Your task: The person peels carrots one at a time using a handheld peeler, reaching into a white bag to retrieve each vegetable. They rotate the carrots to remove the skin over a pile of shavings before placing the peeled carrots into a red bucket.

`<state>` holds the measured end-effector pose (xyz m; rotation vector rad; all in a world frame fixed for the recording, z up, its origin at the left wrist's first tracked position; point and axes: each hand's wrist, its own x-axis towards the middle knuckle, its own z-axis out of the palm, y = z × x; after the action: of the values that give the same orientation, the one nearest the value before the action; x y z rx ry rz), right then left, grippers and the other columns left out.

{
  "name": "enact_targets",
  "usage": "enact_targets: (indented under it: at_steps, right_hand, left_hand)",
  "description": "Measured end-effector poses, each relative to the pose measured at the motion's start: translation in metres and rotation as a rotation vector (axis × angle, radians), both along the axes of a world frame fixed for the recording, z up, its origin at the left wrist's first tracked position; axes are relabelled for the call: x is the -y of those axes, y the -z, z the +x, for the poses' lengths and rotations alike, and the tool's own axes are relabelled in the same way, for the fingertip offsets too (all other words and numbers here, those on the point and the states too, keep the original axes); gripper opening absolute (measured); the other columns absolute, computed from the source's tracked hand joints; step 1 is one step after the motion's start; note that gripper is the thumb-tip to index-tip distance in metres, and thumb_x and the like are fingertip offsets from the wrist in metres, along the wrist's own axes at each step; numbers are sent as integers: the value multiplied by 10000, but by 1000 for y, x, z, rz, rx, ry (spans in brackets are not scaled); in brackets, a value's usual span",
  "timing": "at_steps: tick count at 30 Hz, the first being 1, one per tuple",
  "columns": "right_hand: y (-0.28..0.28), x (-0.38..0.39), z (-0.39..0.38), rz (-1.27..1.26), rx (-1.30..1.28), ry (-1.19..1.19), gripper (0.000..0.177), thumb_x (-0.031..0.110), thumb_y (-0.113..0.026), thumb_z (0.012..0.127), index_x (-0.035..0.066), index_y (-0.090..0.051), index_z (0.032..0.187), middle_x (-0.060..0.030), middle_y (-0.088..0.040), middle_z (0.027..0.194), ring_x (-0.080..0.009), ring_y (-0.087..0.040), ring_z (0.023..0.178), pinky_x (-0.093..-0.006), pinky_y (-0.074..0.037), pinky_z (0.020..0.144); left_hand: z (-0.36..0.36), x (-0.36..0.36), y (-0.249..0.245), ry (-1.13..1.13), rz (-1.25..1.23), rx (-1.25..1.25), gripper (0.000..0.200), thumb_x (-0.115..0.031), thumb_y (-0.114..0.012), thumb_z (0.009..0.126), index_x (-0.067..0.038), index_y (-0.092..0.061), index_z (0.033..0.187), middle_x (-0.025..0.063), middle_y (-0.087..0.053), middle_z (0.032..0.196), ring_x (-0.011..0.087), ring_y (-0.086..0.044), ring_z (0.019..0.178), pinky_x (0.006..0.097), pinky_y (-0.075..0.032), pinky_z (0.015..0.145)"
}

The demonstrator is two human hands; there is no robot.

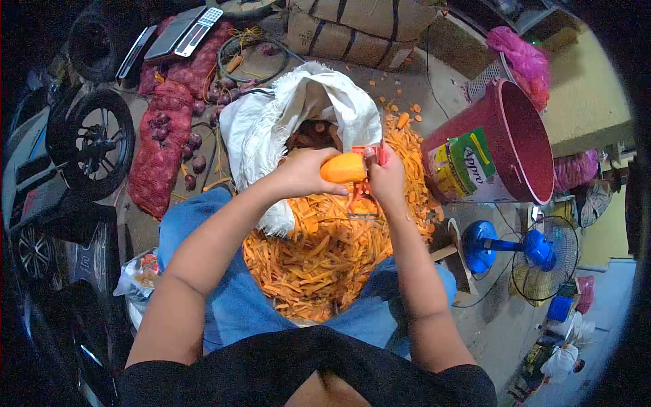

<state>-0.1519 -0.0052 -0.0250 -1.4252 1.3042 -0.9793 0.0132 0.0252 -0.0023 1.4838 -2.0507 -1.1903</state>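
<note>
My left hand [306, 173] is wrapped round the thick end of a peeled orange carrot [343, 168], held over the pile. Close against the carrot's other end, my right hand [387, 178] grips a red peeler [363, 195], whose metal edge shows below the fingers. Under both hands, between my knees, lies a broad heap of carrot peelings [319, 264]. Just beyond my left hand a white woven sack [254, 125] stands with its mouth open, dark inside with a few orange pieces.
At the right a maroon bucket [536, 146] lies tilted beside a blue fan [481, 245]. Red net sacks of onions [163, 146] lie at the left, near a motorbike wheel [102, 144]. Cardboard boxes [359, 34] and a scale [198, 32] are at the back. A person [561, 361] is far right.
</note>
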Motion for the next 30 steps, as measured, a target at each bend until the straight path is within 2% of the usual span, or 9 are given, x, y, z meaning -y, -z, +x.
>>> enact_targets:
  at_steps: [4, 8, 11, 15, 17, 20, 22, 24, 30]
  right_hand:
    - [1, 8, -12, -46, -22, 0, 161, 157, -477, 787, 0, -508, 803, -18, -495, 607, -73, -415, 525, -225, -362, 489]
    - [-16, 5, -13, -23, -15, 36, 158, 161, -474, 789, 6, -505, 785, -9, -493, 628, -76, -416, 550, -233, -361, 516]
    - [-14, 5, -15, -29, -81, 48, 172, 180, -475, 790, 16, -498, 742, 21, -459, 602, -61, -379, 536, -213, -333, 500]
    - [-10, 5, -14, -45, -134, 25, 199, 206, -479, 786, 17, -497, 727, 28, -441, 585, -60, -360, 525, -217, -317, 483]
    - [-6, 7, -16, -37, -102, 9, 195, 206, -482, 784, 20, -499, 726, 32, -436, 582, -58, -361, 524, -214, -314, 480]
    - [-2, 8, -15, 11, -18, -17, 171, 197, -485, 781, 32, -501, 742, 36, -435, 592, -54, -375, 525, -206, -320, 482]
    - [-4, 6, -13, 51, 33, -25, 151, 189, -485, 780, 41, -501, 759, 37, -440, 603, -51, -387, 528, -201, -328, 486]
    - [-14, -3, -6, 385, 458, -147, 108, 162, -488, 775, 57, -496, 799, 28, -473, 657, -53, -428, 554, -186, -350, 505]
    - [10, -20, 9, 573, 566, -381, 137, 156, -498, 764, 76, -436, 856, -21, -513, 762, -148, -535, 714, -232, -438, 609]
  left_hand:
    - [7, 3, 5, -94, 86, -413, 612, -257, -646, 605, 14, -363, 1075, 154, -489, 963, 204, -480, 905, 280, -361, 784]
    - [18, 2, -11, -8, -2, -352, 583, -57, -505, 585, 14, -293, 1123, 158, -437, 1040, 203, -421, 989, 270, -317, 841]
    - [19, -2, -18, -96, -99, -187, 598, -56, -499, 589, 11, -271, 1138, 148, -441, 1033, 210, -418, 994, 273, -312, 847]
    - [22, 1, -5, -130, -31, -329, 635, -9, -469, 568, -11, -242, 1160, 132, -433, 1035, 211, -427, 987, 270, -320, 839]
    - [24, 2, -8, -141, 500, -1034, 693, 57, -415, 525, -35, -209, 1180, 115, -411, 1050, 205, -438, 975, 263, -338, 821]
    - [23, 0, -12, -48, 607, -1253, 756, 99, -368, 476, -58, -176, 1190, 102, -394, 1050, 195, -438, 967, 259, -345, 816]
    - [21, -1, -17, -78, 568, -1229, 757, 102, -360, 472, -63, -171, 1186, 100, -394, 1044, 193, -434, 964, 266, -344, 820]
    - [19, 0, -18, -108, 529, -1202, 757, 105, -353, 469, -69, -166, 1182, 98, -394, 1039, 191, -431, 961, 273, -344, 824]
    - [16, 7, -10, -237, 289, -1180, 781, 115, -381, 504, -128, -128, 1202, 106, -381, 1077, 226, -469, 908, 335, -380, 815]
